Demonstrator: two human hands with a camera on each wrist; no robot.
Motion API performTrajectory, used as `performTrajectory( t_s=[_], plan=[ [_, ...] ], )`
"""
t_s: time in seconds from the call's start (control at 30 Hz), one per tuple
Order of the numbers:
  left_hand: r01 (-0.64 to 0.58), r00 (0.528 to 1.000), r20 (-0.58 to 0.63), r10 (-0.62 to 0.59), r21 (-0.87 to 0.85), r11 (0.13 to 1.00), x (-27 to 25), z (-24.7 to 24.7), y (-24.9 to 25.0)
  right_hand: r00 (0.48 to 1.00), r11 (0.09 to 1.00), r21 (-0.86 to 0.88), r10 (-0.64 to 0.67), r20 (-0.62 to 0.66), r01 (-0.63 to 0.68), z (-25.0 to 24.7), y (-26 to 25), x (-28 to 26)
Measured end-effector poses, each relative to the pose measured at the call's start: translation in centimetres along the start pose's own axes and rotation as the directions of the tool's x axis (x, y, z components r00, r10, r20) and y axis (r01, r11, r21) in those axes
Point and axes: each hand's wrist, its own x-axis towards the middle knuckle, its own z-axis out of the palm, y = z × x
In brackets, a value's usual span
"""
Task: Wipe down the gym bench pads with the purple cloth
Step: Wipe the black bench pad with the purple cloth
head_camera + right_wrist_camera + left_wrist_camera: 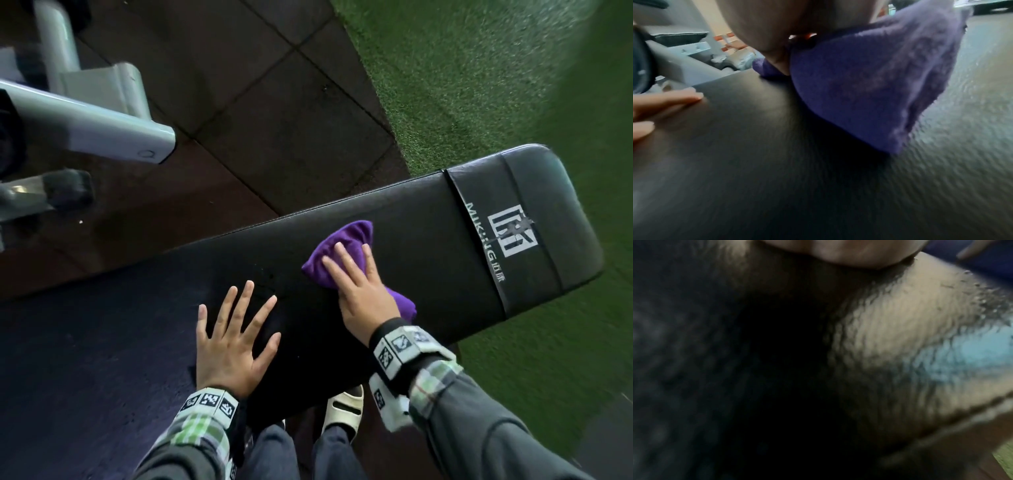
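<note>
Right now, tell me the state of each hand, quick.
Left hand: open, fingers spread flat on the black padded gym bench, holding nothing.
Right hand: open, straight fingers pressing the bunched purple cloth onto the bench.

Head cam looks steeply down on the bench pad [394, 240] from above. Both wrist cams sit right on the pad surface, v close; left one's mostly dark blur.
</note>
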Motion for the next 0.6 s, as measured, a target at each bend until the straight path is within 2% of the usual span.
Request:
performTrajectory(
  t_s=[0.1, 0.2, 0.27, 0.37, 0.47, 0.6],
  plan=[
    [-0.004, 1.0, 0.002, 0.004, 0.008, 1.0, 0.2, -0.3, -0.1, 0.981, 0.981, -0.007, -0.195, 0.01, 0.195, 1.0, 0.1, -2.8],
    [0.074, 0.997, -0.025, -0.073, 0.016, 0.997, 0.9, -1.1, -1.0, 0.975, 0.975, -0.034, -0.22, -0.02, 0.219, 1.4, 2.0, -6.0],
    [0.152, 0.988, -0.041, -0.151, 0.008, 0.988, 1.6, -1.7, -2.1, 0.987, 0.988, -0.036, -0.154, -0.038, 0.152, 1.2, 3.5, -7.2],
    [0.143, 0.99, -0.016, -0.142, 0.027, 0.989, 2.2, -1.9, -3.3, 0.999, 0.999, 0.036, 0.017, -0.036, -0.015, 0.1, 5.3, -6.0],
    [0.132, 0.991, -0.025, -0.131, 0.017, 0.991, 2.1, -1.6, -3.3, 0.983, 0.981, 0.068, 0.181, -0.02, -0.18, -0.7, 7.1, -1.9],
    [0.13, 0.991, -0.043, -0.13, -0.004, 0.991, 2.0, -1.7, -3.2, 0.936, 0.939, 0.052, 0.343, -0.078, -0.34, -1.8, 7.3, 4.4]
  ],
)
